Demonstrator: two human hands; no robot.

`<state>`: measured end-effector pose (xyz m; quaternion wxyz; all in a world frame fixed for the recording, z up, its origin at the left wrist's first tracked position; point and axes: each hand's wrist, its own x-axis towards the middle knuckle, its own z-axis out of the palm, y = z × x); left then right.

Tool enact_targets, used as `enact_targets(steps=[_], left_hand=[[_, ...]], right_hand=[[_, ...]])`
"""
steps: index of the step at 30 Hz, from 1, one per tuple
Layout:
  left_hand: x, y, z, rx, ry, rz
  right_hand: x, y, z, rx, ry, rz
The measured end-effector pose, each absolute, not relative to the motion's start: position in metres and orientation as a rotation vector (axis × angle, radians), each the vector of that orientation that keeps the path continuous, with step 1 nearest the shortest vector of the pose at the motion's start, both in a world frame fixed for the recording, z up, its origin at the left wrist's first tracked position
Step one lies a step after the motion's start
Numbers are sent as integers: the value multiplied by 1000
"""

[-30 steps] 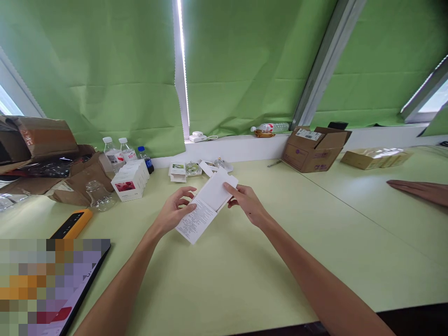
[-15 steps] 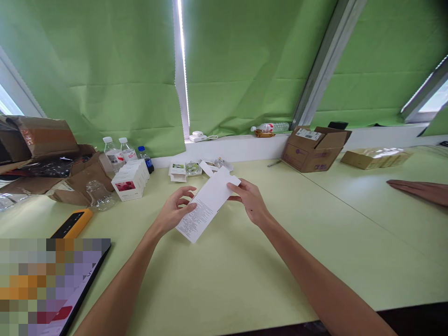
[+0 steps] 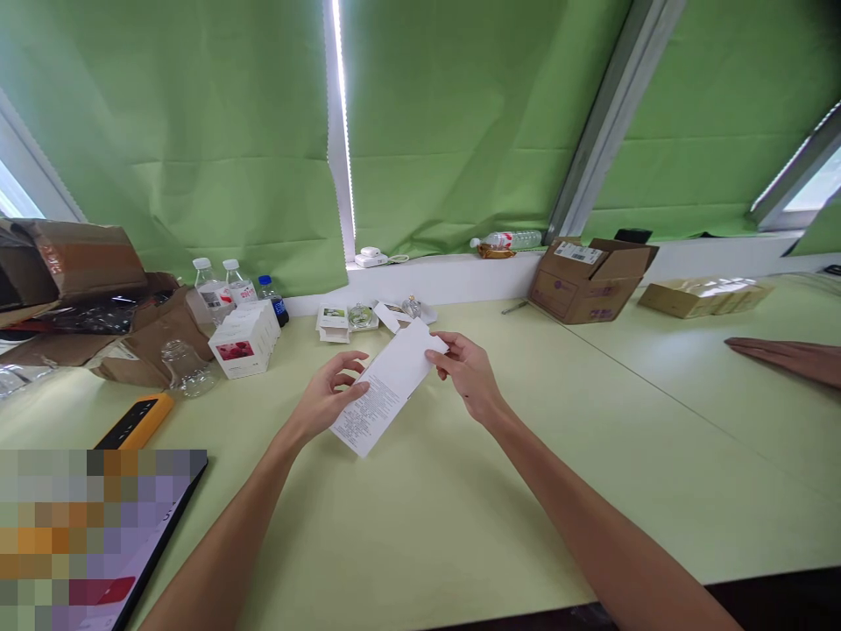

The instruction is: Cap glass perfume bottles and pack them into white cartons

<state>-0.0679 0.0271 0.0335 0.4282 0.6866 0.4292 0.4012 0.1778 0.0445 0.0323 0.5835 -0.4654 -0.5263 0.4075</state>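
Observation:
A white carton [image 3: 392, 379] with small dark print on its lower half is held slanted above the light green table, and it looks flat. My left hand [image 3: 327, 392] grips its left edge, thumb on the printed face and the other fingers curled at the side, partly hidden behind it. At the carton's upper right corner, my right hand [image 3: 474, 375] pinches the end flap between thumb and forefinger. Beyond the carton are a small opened white box [image 3: 334, 324], a round glass bottle [image 3: 360, 315] and a second small glass bottle [image 3: 411, 306].
White boxes with a red picture [image 3: 244, 340], a clear plastic jar [image 3: 189, 368] and capped bottles [image 3: 214, 291] stand to the left. A cardboard box [image 3: 584, 282] and a pen [image 3: 514, 308] are at the back right. Another person's hand [image 3: 788, 355] rests at far right.
My right hand's fingers have curled in and shifted slightly at the carton's upper corner flap. The left hand keeps its grip, and the carton has barely moved.

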Motion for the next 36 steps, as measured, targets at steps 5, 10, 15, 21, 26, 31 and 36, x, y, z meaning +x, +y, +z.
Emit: enact_targets(steps=[5, 10, 15, 21, 26, 31, 36], left_hand=[[-68, 27, 33, 1718, 1068, 988], [-68, 29, 32, 1728, 1077, 996], [-68, 29, 31, 1725, 1080, 1015], [-68, 29, 32, 1719, 1066, 1025], [-68, 29, 32, 1723, 1060, 1035], [-68, 29, 33, 1717, 1062, 1046], [-67, 29, 33, 1710, 1058, 1051]], right_hand=[[177, 43, 32, -1073, -1264, 964], [177, 44, 32, -1070, -1271, 967], [178, 45, 30, -1053, -1324, 992], [178, 46, 30, -1041, -1346, 1004], [178, 46, 31, -1040, -1382, 1014], [178, 46, 29, -1037, -1397, 1021], [177, 44, 29, -1036, -1441, 1038]])
